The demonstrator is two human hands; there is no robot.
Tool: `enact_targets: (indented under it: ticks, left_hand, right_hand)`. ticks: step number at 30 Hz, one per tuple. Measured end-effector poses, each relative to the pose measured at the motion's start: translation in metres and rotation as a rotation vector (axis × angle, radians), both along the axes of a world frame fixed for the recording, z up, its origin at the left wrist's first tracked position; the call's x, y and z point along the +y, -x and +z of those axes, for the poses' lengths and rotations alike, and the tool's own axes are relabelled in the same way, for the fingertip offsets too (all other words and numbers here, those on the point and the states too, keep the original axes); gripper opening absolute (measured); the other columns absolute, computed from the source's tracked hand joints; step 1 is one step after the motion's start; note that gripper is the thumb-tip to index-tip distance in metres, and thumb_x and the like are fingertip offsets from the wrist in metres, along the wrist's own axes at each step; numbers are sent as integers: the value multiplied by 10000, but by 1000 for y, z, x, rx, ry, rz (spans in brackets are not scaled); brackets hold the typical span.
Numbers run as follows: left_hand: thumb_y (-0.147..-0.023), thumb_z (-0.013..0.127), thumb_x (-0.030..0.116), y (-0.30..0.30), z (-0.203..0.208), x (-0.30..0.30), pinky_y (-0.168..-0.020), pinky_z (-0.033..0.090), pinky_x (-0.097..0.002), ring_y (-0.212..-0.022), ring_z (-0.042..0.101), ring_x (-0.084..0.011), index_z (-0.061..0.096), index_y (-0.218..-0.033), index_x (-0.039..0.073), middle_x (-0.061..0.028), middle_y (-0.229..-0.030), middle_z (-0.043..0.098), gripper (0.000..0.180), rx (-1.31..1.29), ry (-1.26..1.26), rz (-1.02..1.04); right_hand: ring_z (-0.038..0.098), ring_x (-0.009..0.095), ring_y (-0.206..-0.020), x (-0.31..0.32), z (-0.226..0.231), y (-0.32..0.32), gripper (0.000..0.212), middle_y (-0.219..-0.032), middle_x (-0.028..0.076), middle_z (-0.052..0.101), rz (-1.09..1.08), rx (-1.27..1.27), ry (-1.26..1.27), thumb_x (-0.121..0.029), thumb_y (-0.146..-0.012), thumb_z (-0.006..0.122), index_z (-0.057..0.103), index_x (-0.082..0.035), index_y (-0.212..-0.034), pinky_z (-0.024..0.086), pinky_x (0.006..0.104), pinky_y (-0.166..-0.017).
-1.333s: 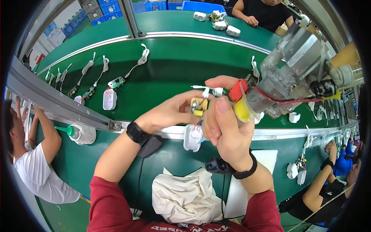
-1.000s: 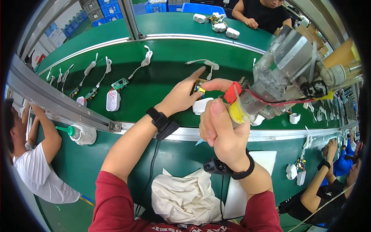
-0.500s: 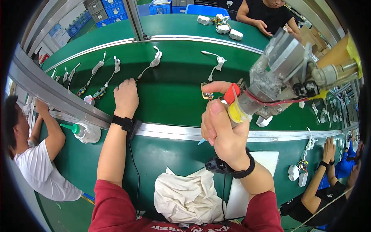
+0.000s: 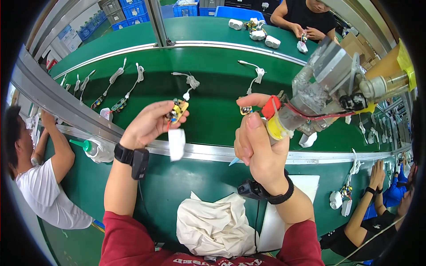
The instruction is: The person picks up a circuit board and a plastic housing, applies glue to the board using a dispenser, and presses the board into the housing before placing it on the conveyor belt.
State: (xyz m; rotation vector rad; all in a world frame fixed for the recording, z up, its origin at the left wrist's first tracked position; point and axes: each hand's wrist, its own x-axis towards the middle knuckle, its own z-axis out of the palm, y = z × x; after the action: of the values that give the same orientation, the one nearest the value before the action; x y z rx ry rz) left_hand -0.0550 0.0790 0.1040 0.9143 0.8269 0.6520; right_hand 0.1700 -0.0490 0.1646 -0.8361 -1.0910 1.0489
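Observation:
My left hand [image 4: 148,124] is closed on the edge of a small circuit board [image 4: 178,111], raised over the near rail. From the board a white cord [image 4: 192,82] runs away onto the green belt, and a white plastic housing [image 4: 176,145] hangs beneath it by a red wire. My right hand [image 4: 262,148] grips the yellow-taped barrel of a glue-smeared dispensing gun [image 4: 310,104], its index finger stretched by the red part. Just beyond that finger lies another circuit board [image 4: 244,109], partly hidden, with its own white cord [image 4: 259,74].
Boards with cords [image 4: 120,104] lie along the belt at left. A metal rail [image 4: 208,153] edges the belt in front of me. A crumpled cloth [image 4: 213,221], a white foam sheet [image 4: 306,186] and a bottle with a green spout [image 4: 98,150] are nearby. Co-workers sit around.
My left hand has come back toward me and lifted a circuit board with its hanging white housing off the belt. The cords have shifted slightly right. My right hand is nearly unmoved.

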Motion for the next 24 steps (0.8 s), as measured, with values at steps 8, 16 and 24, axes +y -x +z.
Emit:
enact_targets:
  ticks: [8,16,24]
  left_hand:
    - [-982,469,175,-21,-31,-64,-788,555,-282,-930,646,-228,463,-1233,-45,-151,-1109,595,334,-157,359,-168]
    - [-954,514,59,-56,-69,-96,-841,515,-274,-1022,609,-165,410,-1298,17,-91,-1160,572,362,-121,-34,-304]
    - [-926,535,-2,-42,-100,-86,-865,473,-254,-1032,555,-99,409,-1317,20,-67,-1169,562,411,-254,-201,-345]
  right_hand:
    - [303,46,-383,8,-11,6,264,-509,-27,350,-11,-5,-27,-203,-992,417,449,-5,-1163,259,218,-363]
    - [302,49,-372,24,-27,11,251,-504,-26,350,-72,2,-50,-219,-989,435,443,-9,-1127,247,220,-354]
    - [282,57,-360,39,-47,27,269,-497,-16,337,-72,22,-51,-280,-972,483,407,-34,-1050,228,224,-348]
